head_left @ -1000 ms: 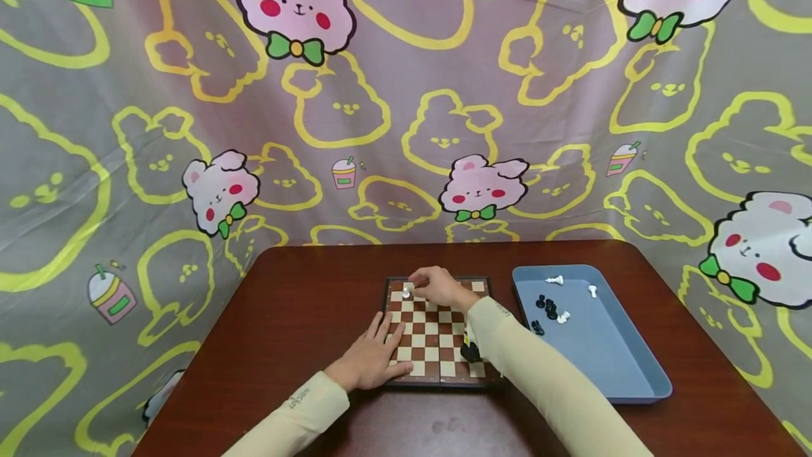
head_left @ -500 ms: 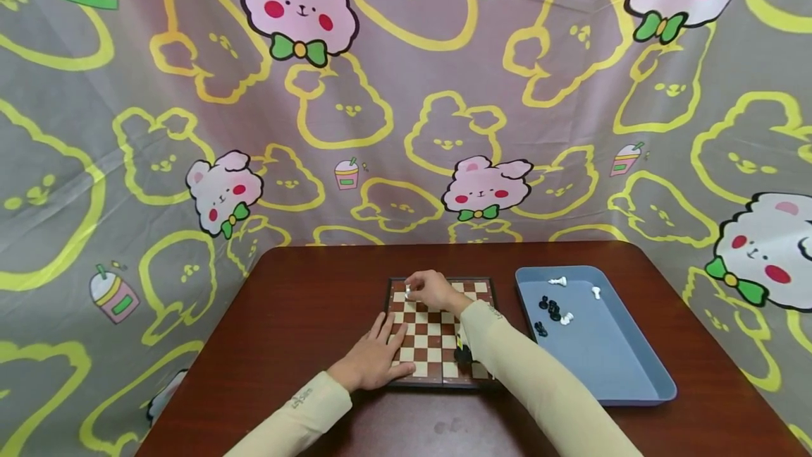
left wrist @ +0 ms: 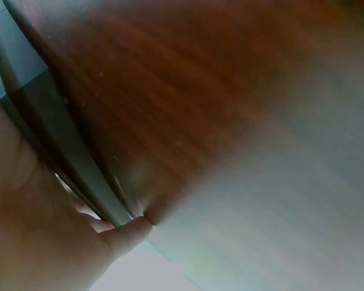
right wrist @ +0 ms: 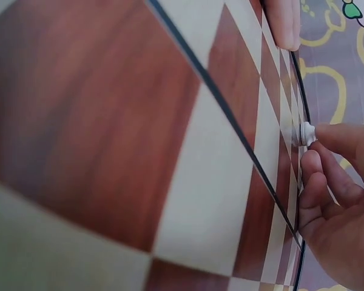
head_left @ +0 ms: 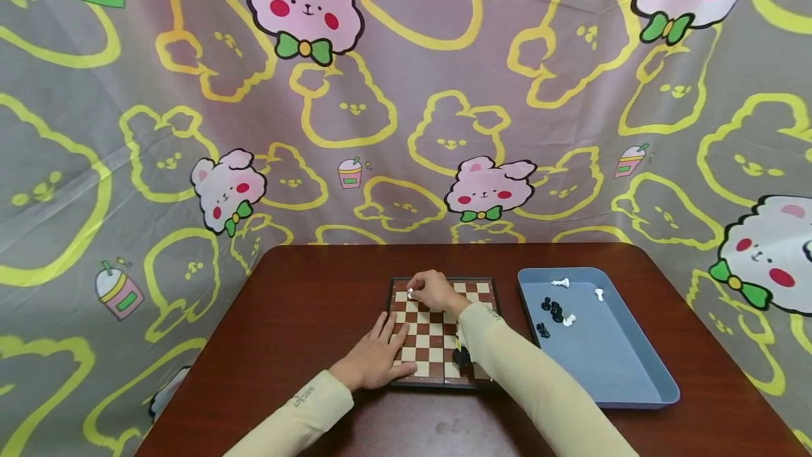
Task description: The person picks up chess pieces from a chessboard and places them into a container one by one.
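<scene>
A checkered chessboard (head_left: 421,340) lies unfolded on the table. Near its far left corner my right hand (head_left: 434,291) pinches a small white chess piece (head_left: 411,293) between thumb and finger. In the right wrist view that chess piece (right wrist: 307,134) is low against the board, partly covered by the fingertips; its exact kind is unclear. My left hand (head_left: 371,358) rests with spread, straight fingers over the board's left edge. The left wrist view has the left hand (left wrist: 42,212) along the board's dark side (left wrist: 67,133).
Right of the board stands a blue-grey tray (head_left: 609,365). Inside lie several chess pieces, among them a white one (head_left: 560,283) and a black one (head_left: 556,312). The brown table (head_left: 317,302) meets a patterned cloth (head_left: 412,132) behind.
My right fingers, earlier beside the white chess piece, now close over it, and the right forearm has shifted slightly left. The left hand stays on the board's edge.
</scene>
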`<state>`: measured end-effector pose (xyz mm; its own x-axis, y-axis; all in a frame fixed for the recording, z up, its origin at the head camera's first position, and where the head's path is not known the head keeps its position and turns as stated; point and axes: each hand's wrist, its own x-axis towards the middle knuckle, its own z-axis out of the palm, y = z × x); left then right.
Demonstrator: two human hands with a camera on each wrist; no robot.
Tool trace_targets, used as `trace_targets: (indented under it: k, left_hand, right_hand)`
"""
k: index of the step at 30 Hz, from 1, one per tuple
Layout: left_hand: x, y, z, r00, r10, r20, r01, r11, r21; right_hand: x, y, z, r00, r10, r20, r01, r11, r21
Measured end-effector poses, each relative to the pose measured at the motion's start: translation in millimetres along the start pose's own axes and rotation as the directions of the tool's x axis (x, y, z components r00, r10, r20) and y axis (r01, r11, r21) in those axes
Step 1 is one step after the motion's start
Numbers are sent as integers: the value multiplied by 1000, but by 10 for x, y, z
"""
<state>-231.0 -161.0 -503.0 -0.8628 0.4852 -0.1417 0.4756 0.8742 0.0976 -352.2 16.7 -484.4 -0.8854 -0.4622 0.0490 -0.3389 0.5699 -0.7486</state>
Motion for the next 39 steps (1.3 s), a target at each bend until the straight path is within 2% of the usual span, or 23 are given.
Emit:
trace_targets:
  k: [8,16,21,33,39]
  left_hand:
    - [5,25,-3,1000,8,4,-8,1000,-3]
    - [1,18,-37,1000,9,-21,-9,1000,-11]
    - [-3,17,-30,1000,4,-13,-4,999,-32]
    - [-29,23,-51,1000,0,-11,0,999,-53]
    - [-16,25,-27,1000,11,-25,-12,999,-46]
  right_hand:
    - [-50,45,-51,1000,5,-10,-5,1000,-3]
    - [-121,98,-186,1000,25,4,-25,1000,19]
    - [-187,132,-279,1000,20,17,-21,1000,16]
    - [-359,282,-532,1000,26,-9,-26,1000,4]
    - [-470,334,-691,1000,28,-13,-29,999,-44]
